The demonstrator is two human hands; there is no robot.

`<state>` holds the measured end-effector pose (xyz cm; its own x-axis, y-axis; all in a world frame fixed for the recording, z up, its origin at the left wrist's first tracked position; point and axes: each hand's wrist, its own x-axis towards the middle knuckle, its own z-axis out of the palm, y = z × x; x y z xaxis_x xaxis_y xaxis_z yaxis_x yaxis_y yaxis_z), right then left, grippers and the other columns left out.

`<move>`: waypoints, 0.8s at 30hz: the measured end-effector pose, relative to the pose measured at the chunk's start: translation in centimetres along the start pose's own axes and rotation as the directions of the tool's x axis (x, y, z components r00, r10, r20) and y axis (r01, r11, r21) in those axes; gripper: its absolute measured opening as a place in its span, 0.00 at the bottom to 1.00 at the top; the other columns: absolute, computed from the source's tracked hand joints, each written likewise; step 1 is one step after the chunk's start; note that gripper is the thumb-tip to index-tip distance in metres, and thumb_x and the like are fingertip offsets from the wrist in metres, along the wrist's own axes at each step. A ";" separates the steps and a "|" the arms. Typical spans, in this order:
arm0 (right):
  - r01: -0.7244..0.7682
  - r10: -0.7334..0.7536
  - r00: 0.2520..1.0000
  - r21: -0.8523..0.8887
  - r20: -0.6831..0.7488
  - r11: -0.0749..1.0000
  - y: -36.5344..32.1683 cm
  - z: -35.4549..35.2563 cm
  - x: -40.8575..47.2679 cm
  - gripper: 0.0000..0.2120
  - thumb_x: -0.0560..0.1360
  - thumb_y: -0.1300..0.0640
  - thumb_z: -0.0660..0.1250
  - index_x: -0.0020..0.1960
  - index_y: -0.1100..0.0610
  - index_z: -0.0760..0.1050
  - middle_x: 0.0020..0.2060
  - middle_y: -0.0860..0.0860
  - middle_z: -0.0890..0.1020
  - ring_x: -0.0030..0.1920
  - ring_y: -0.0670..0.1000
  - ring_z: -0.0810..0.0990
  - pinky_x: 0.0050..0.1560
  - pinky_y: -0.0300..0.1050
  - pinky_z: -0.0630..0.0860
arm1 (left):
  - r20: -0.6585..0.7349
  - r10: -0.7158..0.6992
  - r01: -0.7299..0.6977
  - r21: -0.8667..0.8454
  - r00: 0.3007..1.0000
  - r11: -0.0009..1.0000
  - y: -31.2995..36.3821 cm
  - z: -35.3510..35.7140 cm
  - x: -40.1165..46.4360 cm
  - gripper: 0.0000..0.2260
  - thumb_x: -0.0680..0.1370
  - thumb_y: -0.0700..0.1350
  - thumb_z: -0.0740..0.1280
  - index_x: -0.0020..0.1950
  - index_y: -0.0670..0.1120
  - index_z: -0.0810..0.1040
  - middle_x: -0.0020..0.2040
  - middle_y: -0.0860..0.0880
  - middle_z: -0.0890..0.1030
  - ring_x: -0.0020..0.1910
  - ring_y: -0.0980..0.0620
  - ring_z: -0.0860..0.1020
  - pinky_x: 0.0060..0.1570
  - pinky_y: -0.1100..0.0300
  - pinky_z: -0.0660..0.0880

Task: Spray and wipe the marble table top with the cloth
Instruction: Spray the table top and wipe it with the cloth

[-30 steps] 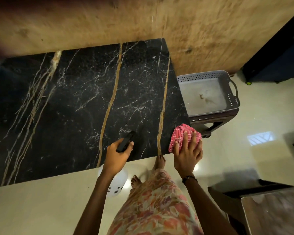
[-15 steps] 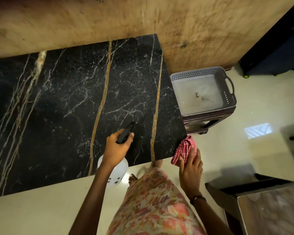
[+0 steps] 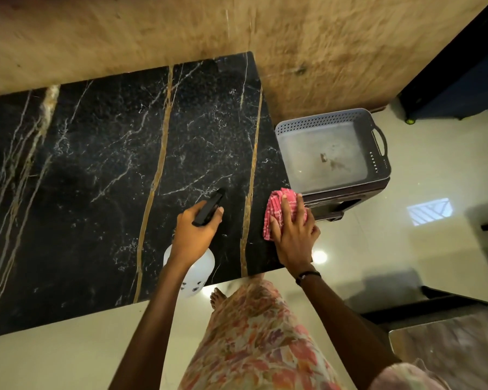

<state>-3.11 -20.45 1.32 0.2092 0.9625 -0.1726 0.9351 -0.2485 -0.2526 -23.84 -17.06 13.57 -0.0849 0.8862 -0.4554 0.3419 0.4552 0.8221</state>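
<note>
Left hand (image 3: 195, 235): gripped the spray bottle (image 3: 193, 267), nozzle toward 1 o'clock.
Right hand (image 3: 293, 235): straight fingers pressed the cloth (image 3: 276, 205) on the marble table top (image 3: 110, 170).

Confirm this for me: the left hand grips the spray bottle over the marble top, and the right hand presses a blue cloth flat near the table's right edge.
One detail is wrong: the cloth is pink, not blue, as the head view shows. The rest stands: the left hand grips the spray bottle over the marble top, and the right hand presses the cloth near the right edge.
</note>
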 end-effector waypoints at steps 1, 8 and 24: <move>-0.005 0.005 1.000 -0.009 0.003 1.000 -0.5 -0.1 1.2 0.28 0.78 0.39 0.49 0.73 0.51 0.59 0.73 0.60 0.63 0.63 0.67 0.70 0.52 0.65 0.73 | 0.001 -0.004 0.004 -0.011 1.000 1.000 0.2 0.2 0.4 0.03 0.77 0.46 0.66 0.45 0.49 0.78 0.36 0.50 0.79 0.29 0.57 0.73 0.34 0.61 0.69; 0.026 -0.029 0.999 -0.118 -0.022 0.993 -3.5 -0.5 9.4 0.30 0.78 0.38 0.52 0.74 0.53 0.60 0.72 0.60 0.66 0.60 0.66 0.73 0.48 0.63 0.75 | -0.038 0.036 -0.037 -0.027 0.999 0.999 2.6 1.4 5.0 0.05 0.77 0.46 0.66 0.41 0.49 0.78 0.37 0.40 0.80 0.24 0.56 0.70 0.30 0.60 0.67; 0.010 -0.023 0.996 -0.157 -0.081 0.988 -13.2 -0.7 32.7 0.29 0.80 0.39 0.50 0.78 0.46 0.48 0.76 0.56 0.58 0.62 0.62 0.70 0.55 0.60 0.71 | -0.192 0.146 -0.160 -0.059 0.971 0.985 8.4 1.4 19.5 0.09 0.77 0.45 0.66 0.41 0.41 0.77 0.33 0.34 0.74 0.19 0.56 0.66 0.25 0.58 0.64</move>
<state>-8.41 14.38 -0.29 0.2101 0.9737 -0.0887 0.9705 -0.2187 -0.1017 -21.28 3.95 11.07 -0.2120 0.9430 -0.2566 0.2956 0.3122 0.9029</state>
